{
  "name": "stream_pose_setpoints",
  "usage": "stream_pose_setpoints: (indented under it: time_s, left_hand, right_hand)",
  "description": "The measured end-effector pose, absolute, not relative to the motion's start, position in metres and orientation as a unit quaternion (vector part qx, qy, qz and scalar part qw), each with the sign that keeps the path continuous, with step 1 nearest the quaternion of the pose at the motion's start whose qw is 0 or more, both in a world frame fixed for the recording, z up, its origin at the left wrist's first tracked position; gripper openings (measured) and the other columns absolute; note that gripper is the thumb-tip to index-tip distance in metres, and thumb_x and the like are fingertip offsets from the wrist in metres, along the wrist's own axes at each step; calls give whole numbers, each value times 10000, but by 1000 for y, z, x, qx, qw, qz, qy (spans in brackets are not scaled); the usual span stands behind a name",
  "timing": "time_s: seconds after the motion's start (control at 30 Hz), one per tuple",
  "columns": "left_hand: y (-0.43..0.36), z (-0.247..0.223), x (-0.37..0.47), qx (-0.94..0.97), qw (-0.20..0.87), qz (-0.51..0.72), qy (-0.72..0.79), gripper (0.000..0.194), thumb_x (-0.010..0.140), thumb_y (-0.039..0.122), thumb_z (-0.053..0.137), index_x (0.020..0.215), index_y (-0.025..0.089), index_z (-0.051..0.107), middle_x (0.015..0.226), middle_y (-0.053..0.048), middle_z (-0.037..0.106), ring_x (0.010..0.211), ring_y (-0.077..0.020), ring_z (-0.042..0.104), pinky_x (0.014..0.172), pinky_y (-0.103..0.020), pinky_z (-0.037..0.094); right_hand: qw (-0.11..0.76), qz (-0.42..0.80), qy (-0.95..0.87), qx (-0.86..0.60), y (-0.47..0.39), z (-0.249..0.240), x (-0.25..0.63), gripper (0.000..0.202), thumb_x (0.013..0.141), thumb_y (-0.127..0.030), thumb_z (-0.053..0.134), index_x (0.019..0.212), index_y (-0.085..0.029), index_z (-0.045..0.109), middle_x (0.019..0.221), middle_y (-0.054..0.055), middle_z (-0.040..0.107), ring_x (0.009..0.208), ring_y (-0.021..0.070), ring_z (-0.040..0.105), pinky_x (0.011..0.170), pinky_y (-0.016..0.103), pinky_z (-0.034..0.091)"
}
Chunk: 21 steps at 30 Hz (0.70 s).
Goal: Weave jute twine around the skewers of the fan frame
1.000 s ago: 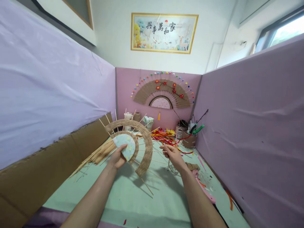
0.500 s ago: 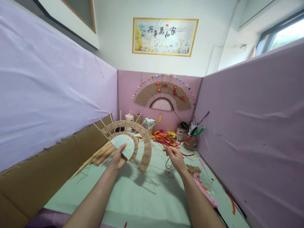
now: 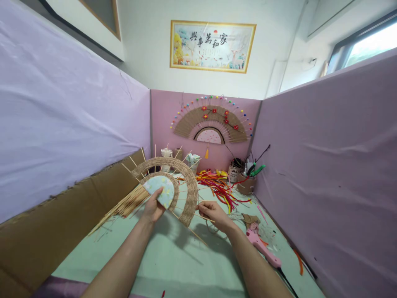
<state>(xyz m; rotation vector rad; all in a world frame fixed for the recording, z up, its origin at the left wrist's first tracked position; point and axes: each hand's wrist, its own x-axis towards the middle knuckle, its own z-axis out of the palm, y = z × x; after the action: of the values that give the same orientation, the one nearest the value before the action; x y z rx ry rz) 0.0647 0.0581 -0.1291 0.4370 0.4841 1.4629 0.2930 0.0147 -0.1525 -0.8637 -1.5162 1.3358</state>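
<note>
Left hand (image 3: 154,207) closed, thumb over the fan's (image 3: 168,189) pale centre; fan mostly between hands. Right hand (image 3: 214,213) pinched by the band's (image 3: 191,188) edge, grip contents unclear. Best: steady left, light right, sticks (image 3: 198,236) unbent.

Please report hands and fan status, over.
Left hand gripping woven fan by its pale centre. Right hand at outer edge, grip unclear. Pink corded tool clear of fan.
</note>
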Motion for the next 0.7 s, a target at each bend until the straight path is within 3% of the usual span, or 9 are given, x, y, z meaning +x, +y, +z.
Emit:
stream_pose_setpoints:
  time_s: [0.2, 0.47, 0.7]
  left_hand:
    - [62, -129, 60, 182, 683, 672, 220, 371, 832, 65, 480, 1185, 144, 566, 873, -63, 729, 783, -165, 690, 811, -296, 539]
    - [61, -128, 63, 189, 666, 680, 245, 206, 800, 60, 525, 951, 129, 647, 822, -49, 728, 736, -158, 688, 797, -296, 544]
    - [63, -131, 67, 189, 649, 692, 252, 259, 780, 49, 548, 998, 147, 648, 821, -35, 729, 743, -153, 685, 795, -277, 542]
  right_hand:
    - [463, 506, -623, -376, 15, -147, 302, 401, 728, -538, 611, 803, -146, 650, 569, -26, 443, 493, 73, 313, 459, 221, 185]
    - [434, 441, -669, -412, 10, -142, 306, 337, 760, -470, 594, 814, -153, 694, 608, -12, 470, 525, 83, 348, 474, 215, 241]
    - [452, 273, -728, -437, 7, -134, 316, 277, 789, -421, 570, 761, -176, 696, 697, 30, 592, 629, 138, 488, 583, 254, 362]
